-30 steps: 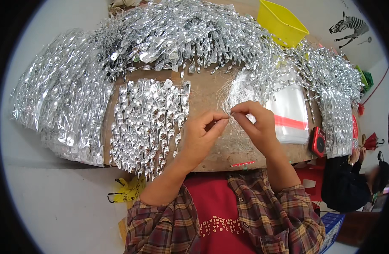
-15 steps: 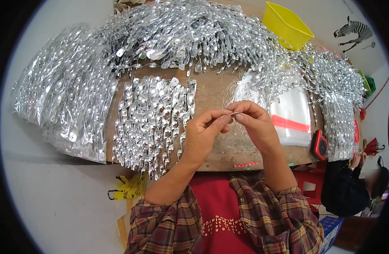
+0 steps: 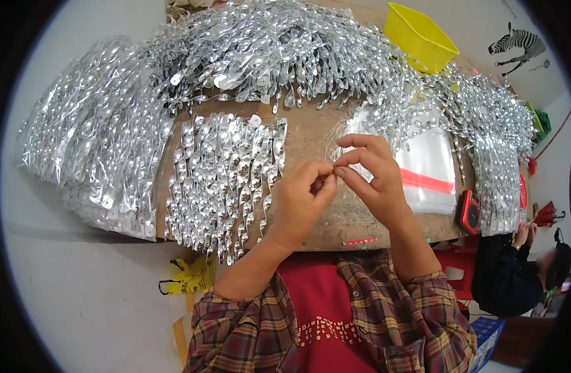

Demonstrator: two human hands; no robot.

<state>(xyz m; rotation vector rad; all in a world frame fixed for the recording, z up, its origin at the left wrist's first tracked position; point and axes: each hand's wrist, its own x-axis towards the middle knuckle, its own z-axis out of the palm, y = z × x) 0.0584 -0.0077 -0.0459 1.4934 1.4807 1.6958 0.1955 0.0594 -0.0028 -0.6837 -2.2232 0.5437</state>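
Left hand (image 3: 301,202) and right hand (image 3: 372,180) meet fingertip to fingertip above the brown tabletop (image 3: 310,133), each pinching a fine pale thread (image 3: 333,138), too thin to trace fully, apparently kept taut for threading; left of them a neat batch of silver twisted strips (image 3: 223,177); right, clear bags (image 3: 428,168); beyond, heaped silver strands (image 3: 267,43); farthest, a yellow bin (image 3: 416,34).

A small home workshop for piecework, by the look of it; a worn brown counter (image 3: 310,140) is heaped with bundles of silver spiral ornaments (image 3: 260,50), with more laid in rows (image 3: 223,177); a stack of clear plastic bags (image 3: 428,168) and a yellow bin (image 3: 419,37) sit alongside; a zebra sticker (image 3: 515,43) decorates the white wall.
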